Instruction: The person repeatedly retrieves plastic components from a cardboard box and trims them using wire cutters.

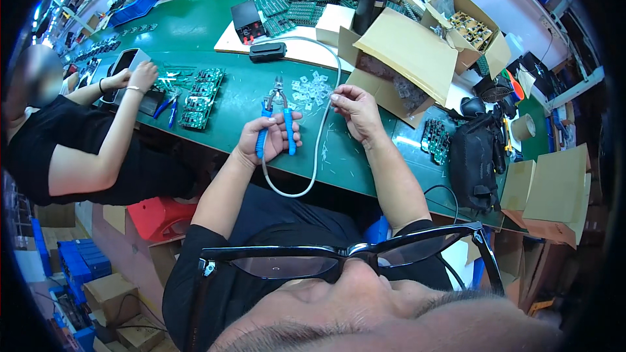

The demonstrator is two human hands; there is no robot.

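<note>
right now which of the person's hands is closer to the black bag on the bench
Right. The right hand is left of the black bag, apart from it; the left hand, holding blue-handled pliers, is farther left.

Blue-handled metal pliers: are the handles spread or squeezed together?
Spread: the two blue handles stand apart, with part of the person's left hand visible between them.

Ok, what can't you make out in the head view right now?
Head view: whether the right hand pinches anything; too small.
Head view: some contents of the large open cardboard box; its raised flap covers them.
Head view: fine shapes of the translucent pieces; too small.
Head view: cutting edges of the blue-handled nippers; too small.
</note>
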